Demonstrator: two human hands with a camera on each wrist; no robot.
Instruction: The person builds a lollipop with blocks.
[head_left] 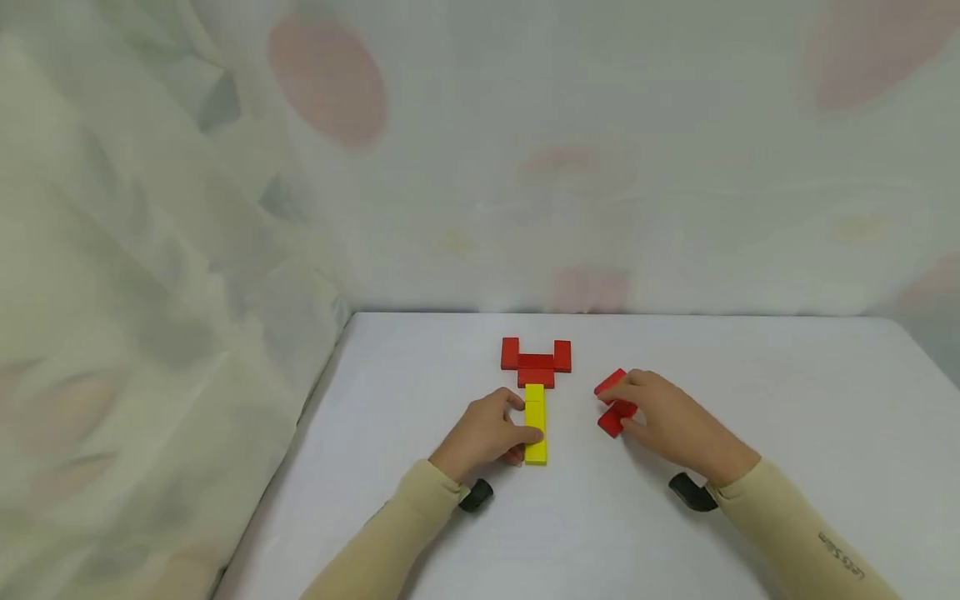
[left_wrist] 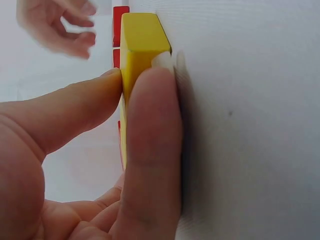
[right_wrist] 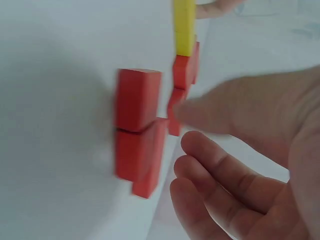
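Firmly, the left hand [head_left: 483, 433] pinches the long yellow wooden block [head_left: 535, 423] between thumb [left_wrist: 65, 112] and forefinger, flat on the white surface [head_left: 787, 400]. Its far end touches the red wooden block cluster [head_left: 536, 362]. Just right, the right hand [head_left: 671, 421] hovers with loose fingers [right_wrist: 225, 175] beside two loose red wooden blocks [right_wrist: 137, 127].

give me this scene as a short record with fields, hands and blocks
left hand: pinches the yellow block between thumb and finger
right hand: at the loose red blocks, fingers loosely spread, no firm grip visible
built shape: red cluster at the far end of the yellow block
surface: white table
background: pale patterned curtain
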